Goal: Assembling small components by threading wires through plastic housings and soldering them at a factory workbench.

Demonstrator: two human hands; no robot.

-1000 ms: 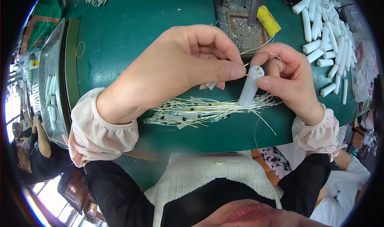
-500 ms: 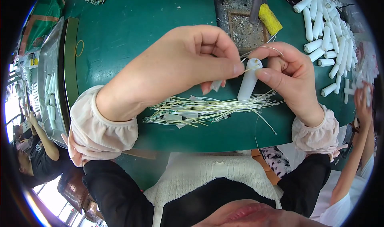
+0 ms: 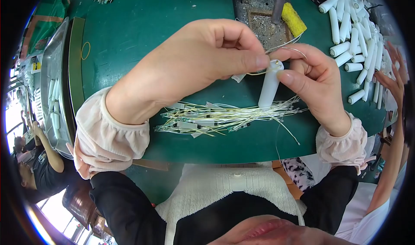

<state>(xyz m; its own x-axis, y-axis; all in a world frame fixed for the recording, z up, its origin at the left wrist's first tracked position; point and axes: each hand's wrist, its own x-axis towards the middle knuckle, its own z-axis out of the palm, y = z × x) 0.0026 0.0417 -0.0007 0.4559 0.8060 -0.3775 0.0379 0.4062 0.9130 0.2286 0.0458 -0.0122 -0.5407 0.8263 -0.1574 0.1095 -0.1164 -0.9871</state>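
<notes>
My right hand (image 3: 315, 83) grips a white cylindrical tube (image 3: 269, 89), its thumb against the upper side. The tube stands nearly upright, leaning slightly, with small metal spots on its top end. A thin silvery wire (image 3: 296, 50) curves over my right forefinger. My left hand (image 3: 203, 57) is closed in a pinch at the tube's top, on a thin yellowish wire (image 3: 258, 74). A small whitish piece (image 3: 237, 77) shows under my left fingers. Below both hands lies a loose bundle of white and yellow wires (image 3: 216, 120) with small parts attached.
White tubes (image 3: 354, 37) lie heaped at the right, with a co-worker's hands (image 3: 393, 74) beside them. A yellow sponge (image 3: 294, 20) sits by a metal post (image 3: 279, 5). At the left stands a metal tray (image 3: 60, 42) holding tubes. A rubber band (image 3: 86, 50) lies nearby.
My left hand has shifted slightly up and right, its fingertips now over the tube's top edge. At the right, the co-worker's hands have moved up to the tube heap.
</notes>
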